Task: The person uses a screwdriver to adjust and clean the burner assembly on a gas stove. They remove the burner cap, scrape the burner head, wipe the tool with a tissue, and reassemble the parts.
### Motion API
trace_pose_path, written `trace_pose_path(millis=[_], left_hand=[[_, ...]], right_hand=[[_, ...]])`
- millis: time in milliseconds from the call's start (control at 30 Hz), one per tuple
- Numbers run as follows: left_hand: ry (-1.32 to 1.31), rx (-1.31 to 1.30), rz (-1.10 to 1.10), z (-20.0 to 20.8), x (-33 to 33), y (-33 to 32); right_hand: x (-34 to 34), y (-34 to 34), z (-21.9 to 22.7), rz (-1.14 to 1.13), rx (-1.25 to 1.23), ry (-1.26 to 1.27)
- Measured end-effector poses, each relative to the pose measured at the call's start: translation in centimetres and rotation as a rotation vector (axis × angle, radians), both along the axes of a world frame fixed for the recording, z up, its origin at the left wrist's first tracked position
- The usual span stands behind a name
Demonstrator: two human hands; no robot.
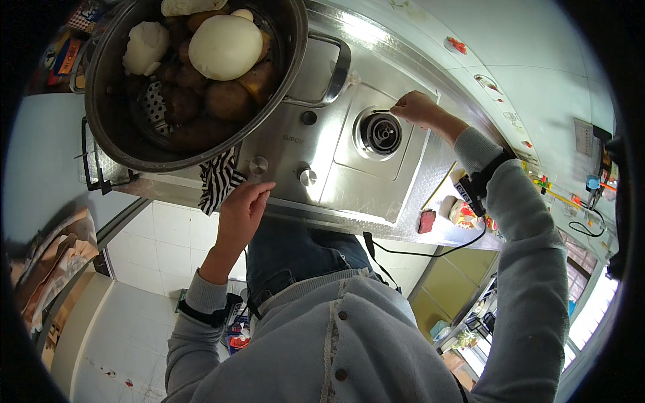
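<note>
My right hand (414, 109) is closed in a pinch at the far edge of the round gas burner (381, 134). A short, thin dark stick (380, 111) juts from its fingertips over the burner rim; its exact kind is too small to make out. At the front edge of the steel gas stove (349, 195), my left hand (243, 208) has its fingers stretched out, with nothing seen in it. Its fingertips are just below a silver knob (259, 165), and a second knob (308, 177) lies to their right.
A large steel pot (293, 87) with brown potatoes (228, 101) and pale round buns or dough (226, 47) stands at the left. A black-and-white striped cloth (220, 178) hangs below it. A small red block (426, 221) and a black cable (437, 255) are at the right counter edge.
</note>
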State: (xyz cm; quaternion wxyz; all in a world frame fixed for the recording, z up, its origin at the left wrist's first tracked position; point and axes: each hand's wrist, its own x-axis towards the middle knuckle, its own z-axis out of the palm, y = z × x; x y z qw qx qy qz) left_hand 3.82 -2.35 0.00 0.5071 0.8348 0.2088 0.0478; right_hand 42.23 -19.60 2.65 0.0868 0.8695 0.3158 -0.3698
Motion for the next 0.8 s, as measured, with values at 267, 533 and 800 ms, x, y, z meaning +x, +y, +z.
trace_pose_path(millis=[267,533,800], left_hand=[[0.034,0.004,-0.01,-0.2,-0.4,1.0],[0.021,0.02,-0.006,-0.8,0.0,0.8],[-0.023,-0.021,0.042,-1.0,0.7,0.8]], right_hand=[[-1.6,-0.5,2.1,0.894,0.062,-0.304],[-1.0,-0.6,0.9,0.726,-0.062,-0.199],[-0.6,0.4,-0.5,-0.072,-0.088,0.027]])
